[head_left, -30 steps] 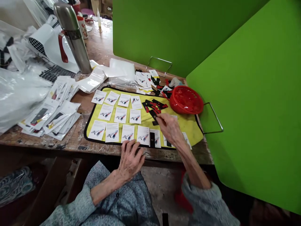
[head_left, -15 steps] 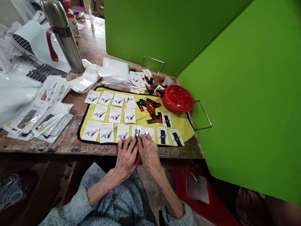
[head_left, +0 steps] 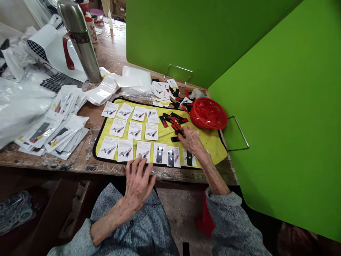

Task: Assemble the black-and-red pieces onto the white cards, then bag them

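Observation:
My left hand [head_left: 138, 181] is open, fingers spread at the front edge of a yellow cloth [head_left: 125, 132], its fingertips by a printed card [head_left: 143, 149]. My right hand [head_left: 192, 141] reaches over the cloth, with thumb and fingers closed on a black piece at the near end of a pile of black and red flat strips [head_left: 167, 119]. A dark strip with two prongs lies on a card [head_left: 160, 153], and another dark strip [head_left: 171, 158] lies on the card beside it. Under my right forearm, one more card carries a black strip [head_left: 189, 160], partly hidden.
Rows of printed cards [head_left: 134, 131] cover the cloth's left part. Packed sachets [head_left: 61, 131] are heaped left, near a steel flask [head_left: 85, 46]. A red basket [head_left: 209, 113] stands right, beside tall green panels [head_left: 279, 124] with a wire handle [head_left: 241, 133]. Loose cards [head_left: 161, 89] lie behind.
My hands have parted: the right has moved from the front cards to the strip pile, while the left has drawn back with fingers spread. The two middle front cards and their strips are uncovered.

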Demonstrator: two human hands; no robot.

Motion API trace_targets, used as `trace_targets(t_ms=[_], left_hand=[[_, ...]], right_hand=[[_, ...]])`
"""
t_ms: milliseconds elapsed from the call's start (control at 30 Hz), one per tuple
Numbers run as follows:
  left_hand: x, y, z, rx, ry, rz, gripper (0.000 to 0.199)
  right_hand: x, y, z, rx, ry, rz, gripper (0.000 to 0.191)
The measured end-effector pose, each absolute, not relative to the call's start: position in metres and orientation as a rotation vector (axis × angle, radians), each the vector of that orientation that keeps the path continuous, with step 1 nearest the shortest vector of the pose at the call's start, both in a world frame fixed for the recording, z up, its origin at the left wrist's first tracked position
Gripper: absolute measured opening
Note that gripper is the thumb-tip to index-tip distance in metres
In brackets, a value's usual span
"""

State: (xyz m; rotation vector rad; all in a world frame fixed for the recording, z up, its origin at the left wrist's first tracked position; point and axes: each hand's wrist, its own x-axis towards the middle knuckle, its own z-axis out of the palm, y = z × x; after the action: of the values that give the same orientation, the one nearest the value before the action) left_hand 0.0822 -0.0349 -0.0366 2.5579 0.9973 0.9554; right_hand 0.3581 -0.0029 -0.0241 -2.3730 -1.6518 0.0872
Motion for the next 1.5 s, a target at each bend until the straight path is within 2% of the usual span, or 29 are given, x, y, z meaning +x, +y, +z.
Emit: trace_targets(t_ms=[200, 400, 600, 700, 867, 1000, 1100, 1267, 1500], left_hand=[[0.073, -0.031, -0.039, 2.59, 0.974, 0.93, 0.025], [0.07, -0.034, -0.02, 2.465, 1.02, 0.967, 0.021], [0.06, -0.026, -0.021, 2.361, 1.164, 1.016, 0.021], [0.055, -0.022, -0.028, 2.353, 1.196, 1.002, 0.027], [0.05, -0.023, -0.037, 2.367, 1.165, 0.945, 0.037], [0.05, -0.025, -0.035, 2.408, 1.168, 0.945, 0.036], [0.052, -0.026, -0.03, 2.463, 1.158, 0.929, 0.03], [0.055, -0.025, -0.026, 2.451, 1.122, 0.959, 0.024], [0.045, -0.023, -0.022, 2.414, 1.18, 0.939, 0.021]], right_hand=[[0.354, -0.009, -0.009, -2.284, -1.377, 0.27, 0.004], [0.279, -0.038, 0.016, -2.024, -1.535, -0.055, 0.009], [0.197, -0.04, -0.002, -1.817, -1.907, -0.426, 0.019], [0.183, -0.037, -0.015, -1.808, -2.01, -0.394, 0.02], [0.174, -0.049, -0.023, -1.83, -2.089, -0.14, 0.023], [0.187, -0.052, -0.012, -1.828, -2.08, 0.045, 0.025], [0.23, -0.028, 0.0, -1.936, -2.013, 0.074, 0.026], [0.318, 0.029, -0.004, -2.482, -1.849, -0.214, 0.03], [0.345, 0.027, -0.015, -2.384, -1.966, -0.288, 0.034]])
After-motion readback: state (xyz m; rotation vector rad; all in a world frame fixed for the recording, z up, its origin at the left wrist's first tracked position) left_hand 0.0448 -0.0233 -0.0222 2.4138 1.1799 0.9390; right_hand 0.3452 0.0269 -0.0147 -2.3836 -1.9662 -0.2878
